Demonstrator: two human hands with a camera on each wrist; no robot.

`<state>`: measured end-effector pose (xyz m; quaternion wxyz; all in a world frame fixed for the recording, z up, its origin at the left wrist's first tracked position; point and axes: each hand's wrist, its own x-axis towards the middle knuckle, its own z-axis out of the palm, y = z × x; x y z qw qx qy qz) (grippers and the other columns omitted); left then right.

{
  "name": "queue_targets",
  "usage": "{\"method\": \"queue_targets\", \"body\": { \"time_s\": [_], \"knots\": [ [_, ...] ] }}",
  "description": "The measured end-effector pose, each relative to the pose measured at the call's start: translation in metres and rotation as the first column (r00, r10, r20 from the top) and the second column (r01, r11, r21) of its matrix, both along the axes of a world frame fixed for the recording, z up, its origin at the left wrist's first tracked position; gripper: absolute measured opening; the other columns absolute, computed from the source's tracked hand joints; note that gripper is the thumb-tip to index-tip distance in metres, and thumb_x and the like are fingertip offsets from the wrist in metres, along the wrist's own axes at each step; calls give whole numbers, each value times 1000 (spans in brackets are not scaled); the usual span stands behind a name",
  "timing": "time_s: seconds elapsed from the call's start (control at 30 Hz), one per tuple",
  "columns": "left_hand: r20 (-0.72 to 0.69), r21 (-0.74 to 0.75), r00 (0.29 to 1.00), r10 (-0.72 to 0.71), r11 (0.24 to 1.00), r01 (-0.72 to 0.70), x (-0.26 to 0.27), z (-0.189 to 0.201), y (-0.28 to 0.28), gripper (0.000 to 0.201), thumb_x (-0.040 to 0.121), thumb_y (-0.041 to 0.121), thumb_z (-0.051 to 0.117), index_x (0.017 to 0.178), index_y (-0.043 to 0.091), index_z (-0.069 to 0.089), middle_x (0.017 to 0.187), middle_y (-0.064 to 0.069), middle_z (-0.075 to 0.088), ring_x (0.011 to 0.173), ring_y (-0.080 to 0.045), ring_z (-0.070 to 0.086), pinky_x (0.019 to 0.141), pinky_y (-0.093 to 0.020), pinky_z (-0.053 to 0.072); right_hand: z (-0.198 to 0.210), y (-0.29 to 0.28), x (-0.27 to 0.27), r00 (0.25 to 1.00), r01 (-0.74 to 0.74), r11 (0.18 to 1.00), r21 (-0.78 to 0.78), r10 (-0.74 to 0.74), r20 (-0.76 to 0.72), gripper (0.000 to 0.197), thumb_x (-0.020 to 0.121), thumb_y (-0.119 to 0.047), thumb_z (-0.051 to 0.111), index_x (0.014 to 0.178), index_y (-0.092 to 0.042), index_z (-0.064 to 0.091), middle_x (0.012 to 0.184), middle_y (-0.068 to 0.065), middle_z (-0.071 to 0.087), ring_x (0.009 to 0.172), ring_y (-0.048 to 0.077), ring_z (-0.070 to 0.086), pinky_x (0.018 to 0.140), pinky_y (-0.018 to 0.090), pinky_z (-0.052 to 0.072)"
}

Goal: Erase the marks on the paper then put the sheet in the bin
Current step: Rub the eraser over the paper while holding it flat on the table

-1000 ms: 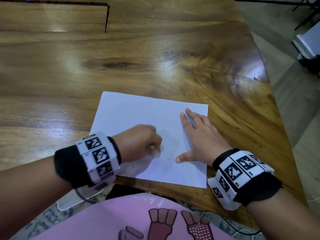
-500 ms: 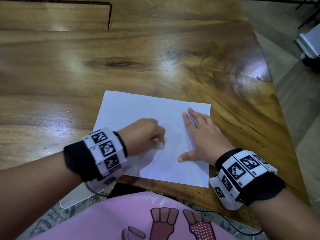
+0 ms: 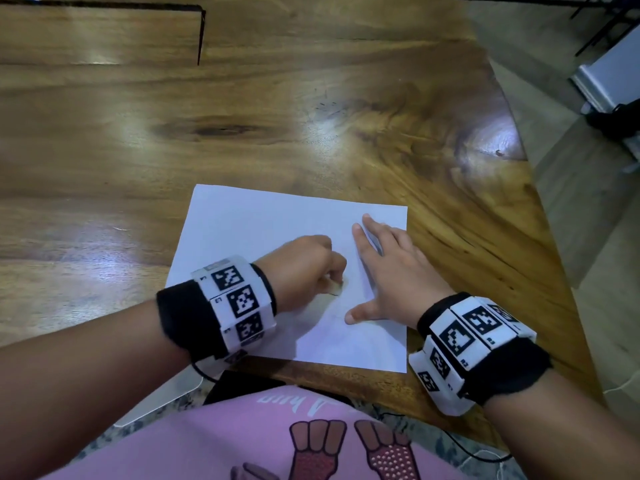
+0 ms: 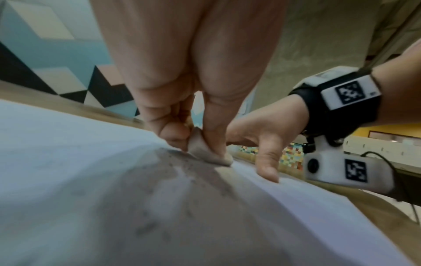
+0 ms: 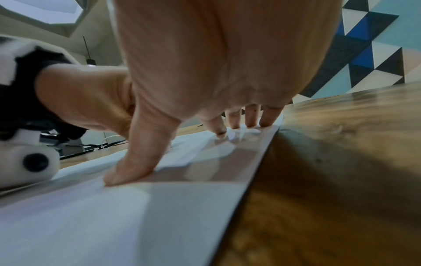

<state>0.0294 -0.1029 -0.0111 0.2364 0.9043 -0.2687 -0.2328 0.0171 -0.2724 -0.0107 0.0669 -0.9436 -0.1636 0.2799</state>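
A white sheet of paper lies flat on the wooden table near its front edge. My left hand pinches a small pale eraser and holds it against the sheet's middle. In the left wrist view the eraser touches the paper, with grey crumbs and smudges scattered just in front of it. My right hand lies flat on the sheet's right part, fingers straight and thumb spread. In the right wrist view its fingertips press the paper near its right edge.
The table's right edge runs diagonally close beside the sheet, with floor beyond it. A dark slot cuts the tabletop at the far left. Cables hang under the front edge near my lap. No bin is in view.
My left hand with the eraser has shifted slightly over the middle of the sheet, a small rubbing motion. The right hand has stayed flat in the same place on the paper.
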Motion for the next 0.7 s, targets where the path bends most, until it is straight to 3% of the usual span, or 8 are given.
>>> {"method": "queue_targets", "body": {
  "time_s": [0.1,0.2,0.43,0.6,0.7],
  "knots": [
    [-77,7,997,-30,999,31,-21,1,12,9,82,14,57,75,12,63,84,-6,52,83,-25,56,72,-29,40,0,0,0,1000,3,1000,5,-3,2,127,66,-64,71,150,-20,-14,156,-5,-25,143,19,-14,116,33,5],
    [-113,15,982,-149,988,152,-35,2,22,11,81,14,56,80,14,67,90,-7,57,85,-25,59,74,-29,45,-1,0,0,1000,-3,1000,4,3,9,127,66,-65,70,150,-20,-14,156,-5,-24,143,20,-13,116,33,5],
    [3,44,999,-36,998,36,0,2,-3,11,82,10,54,89,12,62,84,-2,44,83,-28,56,75,-34,45,-1,0,1,1000,-5,1000,11,5,24,128,65,-65,71,150,-19,-13,156,-5,-24,143,20,-13,116,32,4],
    [-118,28,982,-150,988,154,-31,5,18,15,81,13,55,87,17,68,95,-7,57,89,-21,56,72,-21,37,-2,0,5,999,12,1000,15,-13,40,131,61,-66,73,151,-19,-11,156,-6,-20,142,17,-8,115,31,8],
    [-157,7,986,-59,998,60,-12,11,16,12,77,11,62,83,17,70,86,-1,60,82,-15,56,67,-13,38,0,-2,12,999,16,1000,5,-16,52,129,62,-64,74,151,-20,-7,157,-8,-17,140,17,-2,114,31,12]
  ]
}}
